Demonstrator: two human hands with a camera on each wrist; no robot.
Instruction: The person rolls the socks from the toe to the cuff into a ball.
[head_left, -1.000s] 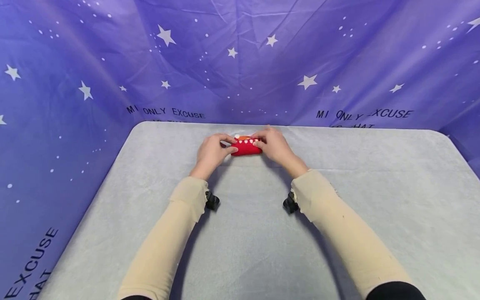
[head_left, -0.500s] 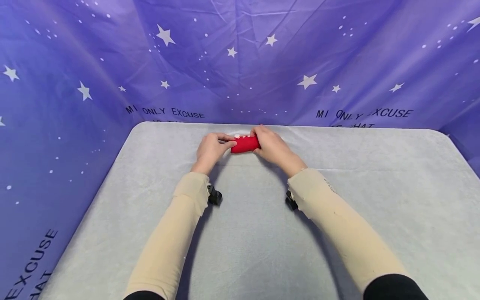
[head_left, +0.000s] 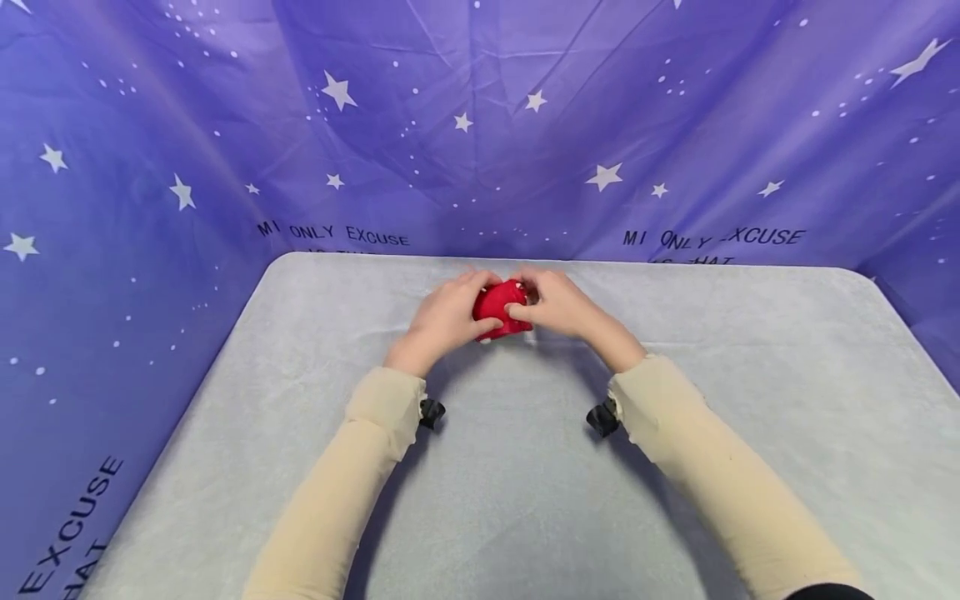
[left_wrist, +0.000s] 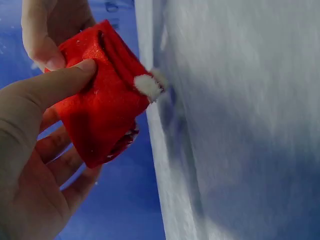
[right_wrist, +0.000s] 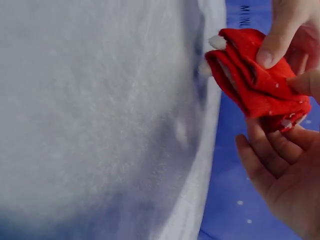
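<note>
1. Purple star-print backdrop [head_left: 480,125] with printed lettering wraps round three sides of a grey fleece-covered table [head_left: 525,500].
2. Left hand [head_left: 442,321]: thumb [left_wrist: 55,87] presses on top of a folded red cloth [head_left: 501,310], remaining fingers curl beneath it, clamped on it.
3. Right hand [head_left: 562,307]: thumb tip [right_wrist: 272,50] pinches the cloth's upper fold, other fingers [right_wrist: 270,160] lie loosely cupped under the bundle.
4. Red cloth is held between both hands, lifted just above the table near its far edge; bunched into a compact wad, no clear long axis now; white fluffy trim [left_wrist: 148,85] pokes out on the side toward the table.
5. Cloth sits directly between the two sets of fingertips, both hands equally close, left from its left side, right from its right.
6. Beige sleeves [head_left: 352,483] cover both forearms; black wrist mounts [head_left: 431,412] sit at the cuffs.
</note>
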